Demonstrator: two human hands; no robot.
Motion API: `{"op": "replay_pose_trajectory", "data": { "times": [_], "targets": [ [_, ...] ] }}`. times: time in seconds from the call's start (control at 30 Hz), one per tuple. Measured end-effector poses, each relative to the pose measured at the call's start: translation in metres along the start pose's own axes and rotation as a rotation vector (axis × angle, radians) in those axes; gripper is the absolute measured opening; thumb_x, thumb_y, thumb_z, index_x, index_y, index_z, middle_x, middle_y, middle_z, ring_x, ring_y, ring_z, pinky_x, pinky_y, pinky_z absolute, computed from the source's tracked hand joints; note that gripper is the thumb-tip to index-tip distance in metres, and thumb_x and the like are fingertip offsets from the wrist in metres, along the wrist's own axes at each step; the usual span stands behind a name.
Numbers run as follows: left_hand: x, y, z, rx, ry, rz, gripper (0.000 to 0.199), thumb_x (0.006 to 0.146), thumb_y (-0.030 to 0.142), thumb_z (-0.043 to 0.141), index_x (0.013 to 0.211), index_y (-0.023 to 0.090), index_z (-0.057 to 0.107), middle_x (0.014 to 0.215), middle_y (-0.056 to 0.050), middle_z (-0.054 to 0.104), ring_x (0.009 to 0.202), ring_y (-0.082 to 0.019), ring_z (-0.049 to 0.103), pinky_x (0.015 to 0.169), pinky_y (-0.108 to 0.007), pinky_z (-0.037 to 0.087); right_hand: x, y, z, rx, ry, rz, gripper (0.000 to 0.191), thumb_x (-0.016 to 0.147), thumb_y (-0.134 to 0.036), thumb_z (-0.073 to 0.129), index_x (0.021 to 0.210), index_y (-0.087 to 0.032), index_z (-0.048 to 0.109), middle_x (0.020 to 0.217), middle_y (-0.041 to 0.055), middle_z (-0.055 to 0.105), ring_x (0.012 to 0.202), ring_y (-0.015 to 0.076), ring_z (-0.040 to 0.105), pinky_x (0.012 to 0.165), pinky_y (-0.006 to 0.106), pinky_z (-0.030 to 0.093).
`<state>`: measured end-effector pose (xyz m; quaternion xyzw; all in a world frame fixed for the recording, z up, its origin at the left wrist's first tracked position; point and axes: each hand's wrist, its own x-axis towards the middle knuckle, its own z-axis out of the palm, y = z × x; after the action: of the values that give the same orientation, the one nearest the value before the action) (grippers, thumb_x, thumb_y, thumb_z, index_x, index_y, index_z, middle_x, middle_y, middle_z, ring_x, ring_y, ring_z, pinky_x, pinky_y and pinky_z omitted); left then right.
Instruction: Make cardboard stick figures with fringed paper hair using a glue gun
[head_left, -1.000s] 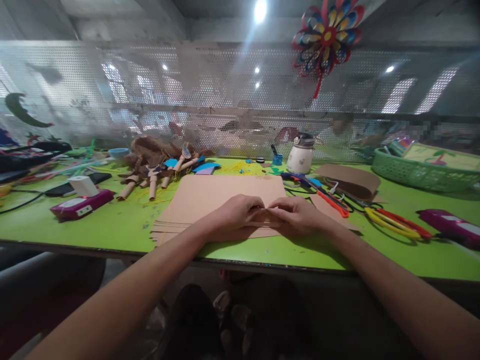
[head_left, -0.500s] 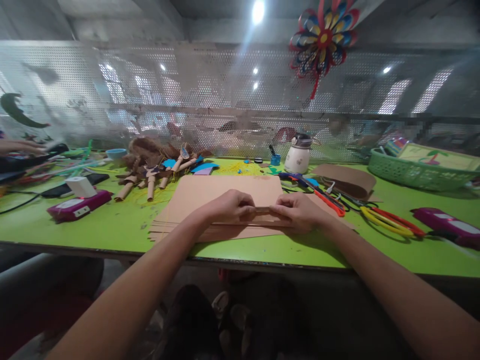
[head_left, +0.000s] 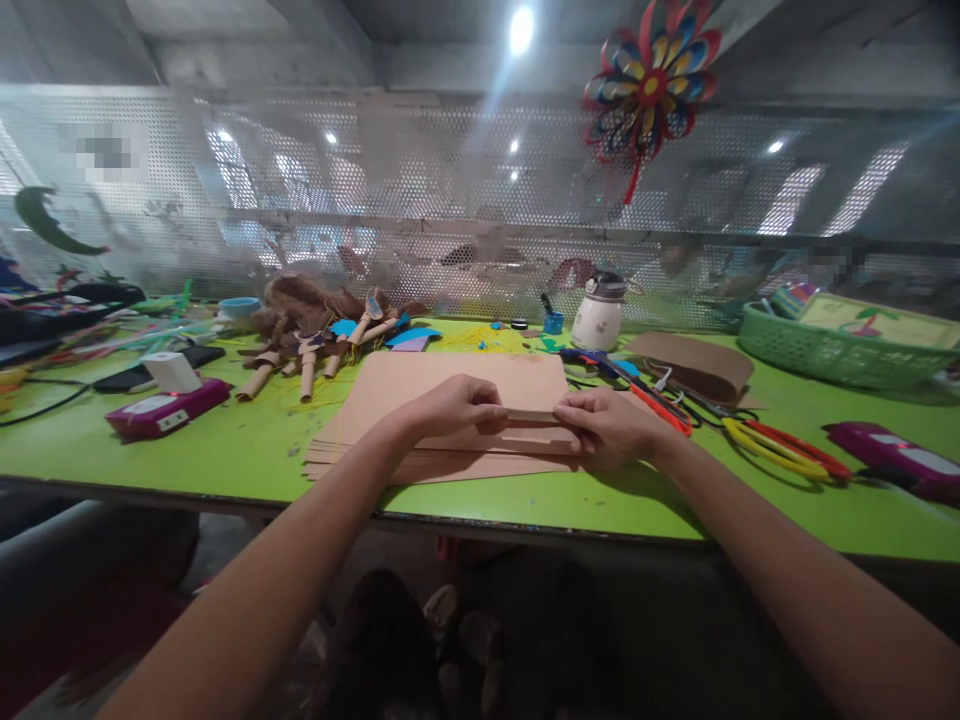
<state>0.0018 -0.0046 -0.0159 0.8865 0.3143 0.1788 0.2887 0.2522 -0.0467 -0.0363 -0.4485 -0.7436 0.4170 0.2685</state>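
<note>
A stack of brown kraft paper sheets (head_left: 405, 388) lies on the green table under my hands. Between them stretches a narrow folded strip of brown paper (head_left: 529, 413), held just above the front part of the stack. My left hand (head_left: 456, 405) pinches its left end between thumb and fingers. Its right end is in the closed fingers of my right hand (head_left: 611, 428). Below the strip shows a lighter slit or flap of paper (head_left: 536, 435); whether it belongs to the strip I cannot tell.
Scissors with yellow and orange handles (head_left: 784, 450), orange-handled pliers (head_left: 660, 405) and a purple device (head_left: 892, 458) lie at right. Behind stand a white bottle (head_left: 598, 320) and green basket (head_left: 847, 345). Paper-roll figures (head_left: 307, 365) and another purple device (head_left: 169, 408) are at left.
My right hand has moved slightly right, so the hands are farther apart and more of the paper strip shows. The camera view has shifted a little.
</note>
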Motion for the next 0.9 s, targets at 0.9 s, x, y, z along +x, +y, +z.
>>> {"op": "replay_pose_trajectory", "data": {
  "times": [0.9],
  "targets": [
    [-0.005,0.005,-0.004,-0.384,-0.015,0.019,0.023,0.081,0.035,0.055,0.075,0.013,0.059,0.063,0.002,0.051,0.062,-0.01,0.045,0.063,-0.023,0.034,0.003,0.008,-0.005,0.535,0.17,-0.171,0.033,0.08,-0.047,0.058,0.088,-0.017,0.07,0.073,0.0042,0.062,0.062,0.013,0.054,0.056,0.025,0.044]
  ]
}}
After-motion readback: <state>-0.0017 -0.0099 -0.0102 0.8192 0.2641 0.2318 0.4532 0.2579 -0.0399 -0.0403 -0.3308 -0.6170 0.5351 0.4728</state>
